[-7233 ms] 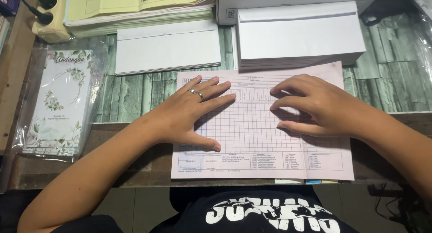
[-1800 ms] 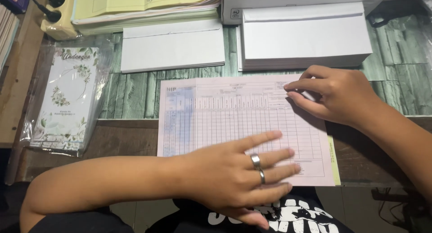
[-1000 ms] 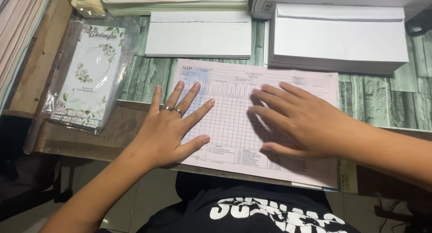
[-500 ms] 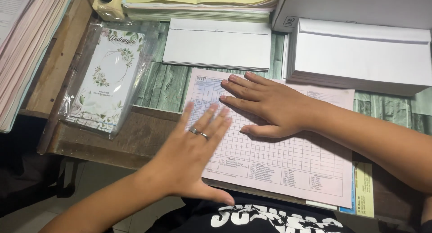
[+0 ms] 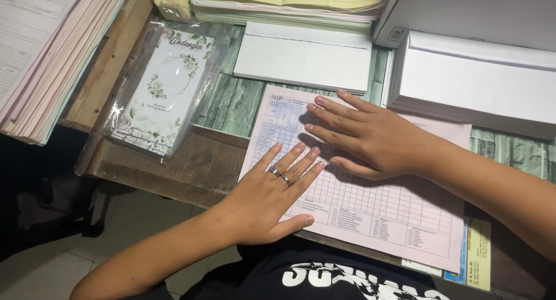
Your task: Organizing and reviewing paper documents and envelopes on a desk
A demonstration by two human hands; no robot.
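Tabletop [image 5: 226,106]: wood with a green plank-pattern cover; carries everything below.
Envelope stack [image 5: 480,83]: white, thick, upper right, just behind the form.
Form [image 5: 376,207]: pink gridded sheet, flat at the near edge of the tabletop, over other sheets; likely light, limp, easily creased; best taken at a free corner or edge.
Card packet [image 5: 162,88]: floral, in clear wrap, left, apart from the form.
Right hand [image 5: 370,138]: flat on the form's upper part; grip released.
Left hand [image 5: 266,196]: ringed, flat on the form's left edge; grip released.
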